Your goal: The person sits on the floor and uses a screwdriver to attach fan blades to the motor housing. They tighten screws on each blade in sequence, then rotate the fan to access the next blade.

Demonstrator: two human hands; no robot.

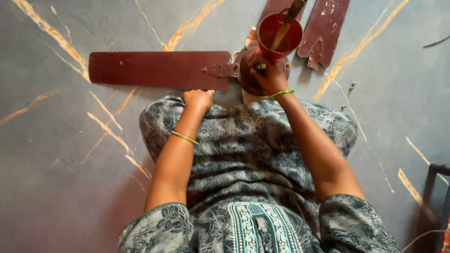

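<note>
A maroon ceiling fan lies on the grey floor in front of my knees. Its motor hub point(248, 77) carries one long blade point(159, 70) pointing left. A red cup-shaped canopy point(281, 35) sits on the down rod above the hub. My right hand point(271, 77) is closed around a green-handled tool point(260, 67), likely a screwdriver, held against the hub. My left hand point(199, 98) is a closed fist at the blade's near edge, close to the metal blade bracket point(219, 70). It grips nothing that I can see.
A loose maroon blade point(324, 30) lies to the right of the canopy, and part of another point(276, 7) shows behind it. Small screws point(351, 86) lie on the floor at right. A dark frame point(436, 187) stands at the right edge.
</note>
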